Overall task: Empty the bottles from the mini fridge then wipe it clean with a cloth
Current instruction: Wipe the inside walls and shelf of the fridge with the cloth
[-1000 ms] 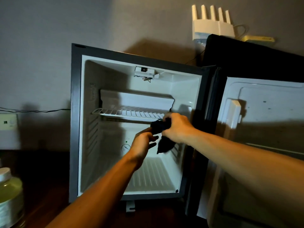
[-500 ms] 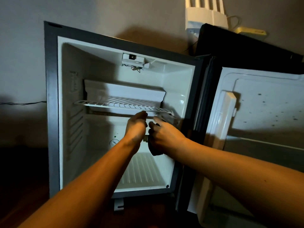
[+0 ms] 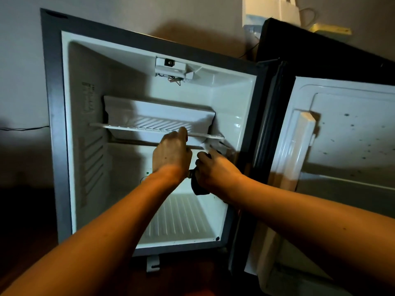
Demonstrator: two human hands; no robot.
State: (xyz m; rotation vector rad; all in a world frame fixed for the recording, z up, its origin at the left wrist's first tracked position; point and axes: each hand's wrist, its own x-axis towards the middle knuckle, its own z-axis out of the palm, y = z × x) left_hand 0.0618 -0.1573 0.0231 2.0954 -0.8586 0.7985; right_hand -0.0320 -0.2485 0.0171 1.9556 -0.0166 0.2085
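The mini fridge (image 3: 53, 124) stands open with a white interior and no bottles inside. A white wire shelf (image 3: 136, 128) spans its middle. My left hand (image 3: 172, 155) reaches in and grips the shelf's front bar, thumb on top. Just right of it, my right hand (image 3: 215, 170) holds a dark cloth (image 3: 197, 188) bunched in the fingers, close to the fridge's right inner wall below the shelf. Part of the cloth hangs under the hand; the rest is hidden by it.
The fridge door (image 3: 346, 146) is swung open to the right, its white inner panel speckled with dark spots. A white router (image 3: 271, 11) and a yellow item (image 3: 330, 29) sit behind the door on top. A ribbed floor (image 3: 179, 216) lines the fridge's bottom.
The view has moved closer to the fridge. My left hand rose from the cloth to the shelf's front bar. My right hand kept the cloth and shifted lower, under the shelf.
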